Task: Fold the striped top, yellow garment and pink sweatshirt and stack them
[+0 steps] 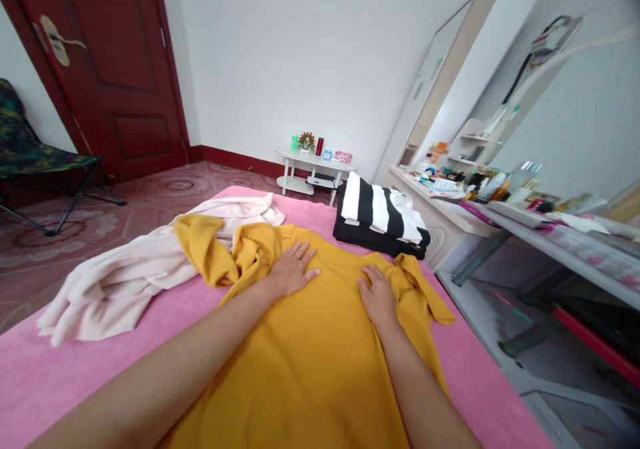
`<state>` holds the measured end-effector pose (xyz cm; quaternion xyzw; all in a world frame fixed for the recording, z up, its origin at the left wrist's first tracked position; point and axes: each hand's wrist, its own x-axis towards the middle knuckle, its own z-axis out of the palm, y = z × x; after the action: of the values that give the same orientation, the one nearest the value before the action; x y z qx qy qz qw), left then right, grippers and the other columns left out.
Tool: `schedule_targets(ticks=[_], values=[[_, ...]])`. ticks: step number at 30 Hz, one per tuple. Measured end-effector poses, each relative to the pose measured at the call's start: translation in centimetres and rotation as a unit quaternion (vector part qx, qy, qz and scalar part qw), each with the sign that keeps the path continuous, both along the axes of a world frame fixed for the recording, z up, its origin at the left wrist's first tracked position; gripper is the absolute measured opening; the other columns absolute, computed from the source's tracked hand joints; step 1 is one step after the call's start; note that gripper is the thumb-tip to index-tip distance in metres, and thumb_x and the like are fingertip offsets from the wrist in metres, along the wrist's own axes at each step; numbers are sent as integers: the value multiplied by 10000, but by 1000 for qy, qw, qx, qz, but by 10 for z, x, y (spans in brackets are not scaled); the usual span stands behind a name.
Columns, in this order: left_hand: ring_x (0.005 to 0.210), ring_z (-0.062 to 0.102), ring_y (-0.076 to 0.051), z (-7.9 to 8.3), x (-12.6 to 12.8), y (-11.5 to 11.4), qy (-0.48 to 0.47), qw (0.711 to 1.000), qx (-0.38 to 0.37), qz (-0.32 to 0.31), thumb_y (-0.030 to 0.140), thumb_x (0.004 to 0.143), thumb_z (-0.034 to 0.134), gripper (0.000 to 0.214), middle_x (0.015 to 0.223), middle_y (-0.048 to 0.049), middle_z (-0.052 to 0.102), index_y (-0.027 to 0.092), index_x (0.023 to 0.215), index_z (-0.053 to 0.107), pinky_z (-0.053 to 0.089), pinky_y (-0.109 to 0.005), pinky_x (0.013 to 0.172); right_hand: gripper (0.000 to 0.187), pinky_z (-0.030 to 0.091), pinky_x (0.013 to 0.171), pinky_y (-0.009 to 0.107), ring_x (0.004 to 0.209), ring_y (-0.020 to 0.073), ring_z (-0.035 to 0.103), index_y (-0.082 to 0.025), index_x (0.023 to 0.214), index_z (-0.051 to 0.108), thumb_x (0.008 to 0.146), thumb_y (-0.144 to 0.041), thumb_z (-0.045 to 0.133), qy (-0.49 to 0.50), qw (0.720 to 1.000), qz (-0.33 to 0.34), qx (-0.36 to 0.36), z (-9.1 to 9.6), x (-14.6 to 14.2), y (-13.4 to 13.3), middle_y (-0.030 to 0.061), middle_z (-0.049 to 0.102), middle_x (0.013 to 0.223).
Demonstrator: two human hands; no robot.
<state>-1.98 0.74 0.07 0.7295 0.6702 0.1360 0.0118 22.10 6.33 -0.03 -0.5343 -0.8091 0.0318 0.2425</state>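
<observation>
A mustard-yellow garment (320, 342) with sleeves lies spread over the pink bedcover (480, 376), its neck end away from me. My left hand (294, 269) rests flat on it near the left shoulder, fingers stretched and thumb apart. On the other side, my right hand (379, 294) lies on the cloth near the right shoulder, its fingers slightly bent and holding nothing. The left sleeve (213, 252) is bunched and twisted, while the right sleeve (427, 289) angles outward over the cover.
A crumpled pale pink garment (125, 276) lies along the left. Folded black-and-white striped clothing (380, 206) sits on black folded cloth (370, 239) at the far right. A cluttered dressing table (450, 202) flanks the right side; a small white table (310, 159) stands beyond the bed.
</observation>
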Motion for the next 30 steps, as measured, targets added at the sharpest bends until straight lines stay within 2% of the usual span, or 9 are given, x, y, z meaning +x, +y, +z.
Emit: schedule_targets(ticks=[2,4,7,14,17,21,30], values=[[1412,148,-260,-7,-4,-2,-2,1000,13,15,646,897,199,718,1527,-94,219,197,1445,311,123,-405,1138,471,247,1095,452,1319,279,347,-114,1261,553,878,-330,385,-43,997,-64,-13,0,4,7,131,463,1383],[1413,142,-261,-6,-5,-3,0,1000,14,17,662,887,200,727,1531,-94,206,210,1446,310,122,-402,1138,525,225,1081,514,1359,309,267,-121,1331,487,893,-377,351,-79,990,-111,-26,-1,5,15,143,382,1442],[1412,137,-277,0,-2,-5,6,1000,1,15,667,879,221,721,1533,-101,193,234,1450,300,125,-429,1131,576,225,1069,516,1374,300,234,-117,1393,405,913,-412,286,-110,984,-134,-39,-2,2,25,157,320,1474],[1408,119,-326,3,6,-21,4,998,-36,43,679,854,263,769,1536,-121,169,206,1460,275,130,-479,1115,675,166,1104,487,1407,285,146,-150,1459,279,915,-546,236,-174,975,-87,-111,1,12,22,129,214,1522],[1410,114,-319,2,6,-31,-4,998,-30,54,674,859,243,766,1536,-123,173,196,1456,286,117,-464,1121,645,168,1111,459,1408,277,142,-168,1457,286,926,-530,234,-194,977,-53,-73,-1,21,14,106,220,1525],[1412,120,-302,2,4,-40,-20,998,-25,52,654,870,242,734,1534,-107,192,202,1443,319,104,-441,1130,593,186,1106,445,1381,281,229,-154,1423,362,935,-478,268,-205,978,-42,-19,-3,22,10,117,311,1488],[1409,147,-286,0,1,-40,-36,998,-25,54,656,867,253,713,1535,-67,206,233,1436,330,109,-430,1134,567,208,1109,402,1348,263,295,-144,1376,435,933,-469,295,-180,983,-35,10,-2,21,11,108,385,1448]])
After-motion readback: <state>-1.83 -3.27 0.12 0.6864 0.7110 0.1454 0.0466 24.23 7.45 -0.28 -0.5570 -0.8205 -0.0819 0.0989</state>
